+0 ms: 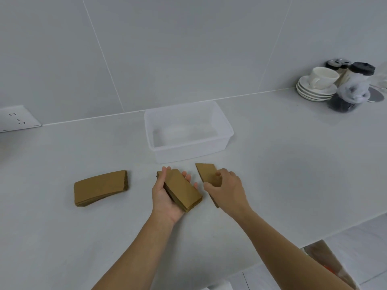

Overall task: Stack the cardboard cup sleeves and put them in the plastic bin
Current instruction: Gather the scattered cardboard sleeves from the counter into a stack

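- grey tiled wall behind a pale desk point(272, 164), with an empty plastic bin point(227, 130) near the wall.
- left hand point(165, 197) cradles a stack of sleeves point(182, 190) palm-up, its grip curled round the edges, likely to keep them squared.
- right hand point(227, 190) presses on a lone sleeve point(206, 171) lying on the desk; whether its grip has closed i cannot tell.
- another pile point(100, 188) lies well left: flat, brown, curved-edged cardboard.

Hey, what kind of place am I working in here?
Probably a café or kitchen prep counter. Signs: a white cup on stacked saucers, lidded jars by the tiled wall, and cardboard cup sleeves piled on the grey countertop near a plastic bin.
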### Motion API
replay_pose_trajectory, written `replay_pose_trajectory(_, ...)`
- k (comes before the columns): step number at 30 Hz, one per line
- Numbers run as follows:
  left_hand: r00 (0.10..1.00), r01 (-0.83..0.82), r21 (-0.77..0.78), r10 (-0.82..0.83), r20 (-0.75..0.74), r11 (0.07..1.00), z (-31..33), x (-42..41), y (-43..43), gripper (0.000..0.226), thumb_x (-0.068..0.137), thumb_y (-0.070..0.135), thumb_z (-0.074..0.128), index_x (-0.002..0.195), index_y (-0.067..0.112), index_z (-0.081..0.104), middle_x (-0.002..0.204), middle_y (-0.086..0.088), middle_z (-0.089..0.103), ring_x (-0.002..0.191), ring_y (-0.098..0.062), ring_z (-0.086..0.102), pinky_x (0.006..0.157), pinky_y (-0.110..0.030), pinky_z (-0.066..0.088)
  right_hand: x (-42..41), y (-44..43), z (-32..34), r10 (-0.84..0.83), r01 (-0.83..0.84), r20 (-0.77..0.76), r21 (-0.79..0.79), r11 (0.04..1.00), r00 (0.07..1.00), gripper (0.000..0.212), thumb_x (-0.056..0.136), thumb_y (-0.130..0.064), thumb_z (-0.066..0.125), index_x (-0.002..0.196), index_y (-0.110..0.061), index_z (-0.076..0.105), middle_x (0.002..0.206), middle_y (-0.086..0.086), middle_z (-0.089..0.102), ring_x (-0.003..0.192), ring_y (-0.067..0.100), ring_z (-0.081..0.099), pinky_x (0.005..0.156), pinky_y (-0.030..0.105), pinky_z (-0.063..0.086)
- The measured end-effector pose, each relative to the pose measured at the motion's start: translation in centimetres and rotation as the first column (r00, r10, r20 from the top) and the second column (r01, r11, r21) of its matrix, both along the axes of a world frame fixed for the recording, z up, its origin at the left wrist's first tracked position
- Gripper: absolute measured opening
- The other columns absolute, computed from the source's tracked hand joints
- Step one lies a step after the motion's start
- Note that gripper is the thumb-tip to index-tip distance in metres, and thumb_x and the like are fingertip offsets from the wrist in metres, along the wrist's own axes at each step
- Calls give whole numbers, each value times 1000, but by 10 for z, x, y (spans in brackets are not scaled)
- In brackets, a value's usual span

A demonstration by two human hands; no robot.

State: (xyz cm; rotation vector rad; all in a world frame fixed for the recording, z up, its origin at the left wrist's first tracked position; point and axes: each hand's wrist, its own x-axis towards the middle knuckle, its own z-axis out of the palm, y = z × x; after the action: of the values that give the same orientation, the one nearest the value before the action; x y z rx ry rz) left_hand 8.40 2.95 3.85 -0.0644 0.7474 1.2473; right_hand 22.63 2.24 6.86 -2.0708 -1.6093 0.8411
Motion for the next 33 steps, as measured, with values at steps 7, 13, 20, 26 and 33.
replay_pose_trajectory(7,987,157,115,-158,-6,981,5,0,-5,53,85,55,47,72,15,79,86,-12,75,77,-30,72,74,-44,53,-32,-3,22,88,-79,-184,58,995,979,45,81,-41,58,117,-16,50,109,-2,50,111,19,47,96,42,45)
replay_pose_trajectory(13,986,167,98,-167,-2,981,4,2,-8,51,69,55,60,97,14,70,96,-10,69,93,-29,64,94,-44,44,-48,-8,17,207,-203,-50,77,976,977,49,83,-40,57,123,-14,46,117,4,52,113,21,44,98,40,42)
replay_pose_trajectory(20,985,170,117,-167,-31,979,3,3,-10,29,70,42,62,70,15,75,81,-5,71,72,-24,71,80,-39,50,-50,-10,5,290,-294,69,69,953,955,59,86,-44,51,137,-15,38,132,2,47,119,19,41,104,34,34)
replay_pose_trajectory(26,970,233,27,-230,-80,972,-1,-2,-8,24,71,31,69,87,13,71,91,-9,68,88,-29,65,82,-42,50,-44,-5,4,321,-321,-65,13,947,945,45,85,-42,54,123,-19,53,130,-1,49,119,18,45,104,36,37)
replay_pose_trajectory(33,897,307,-26,-299,-325,951,8,-18,-4,51,77,14,67,126,7,54,96,-14,70,73,-26,69,61,-36,57,-25,17,8,287,-255,-307,142,957,907,15,87,-21,58,98,-15,66,99,-1,65,90,7,56,65,6,39)
